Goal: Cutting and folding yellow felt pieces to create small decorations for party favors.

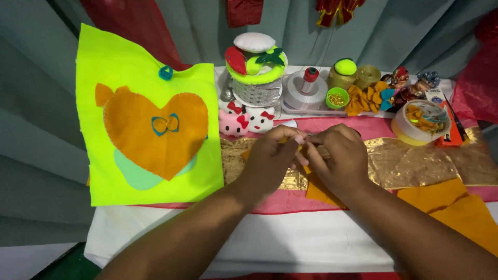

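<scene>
- Centrally, left hand (270, 158) and right hand (337, 161) are pinching shut on an orange felt piece (319, 189) over the gold foil strip (415, 163).
- Step judged: fine shaping or stitching; continuing calls for steady fingertips.
- Left of the foil, a neon panel (148, 119) is standing.

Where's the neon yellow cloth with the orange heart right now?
In the head view the neon yellow cloth stands at the left of the table, beside the left hand and the small white plush toys.
</scene>
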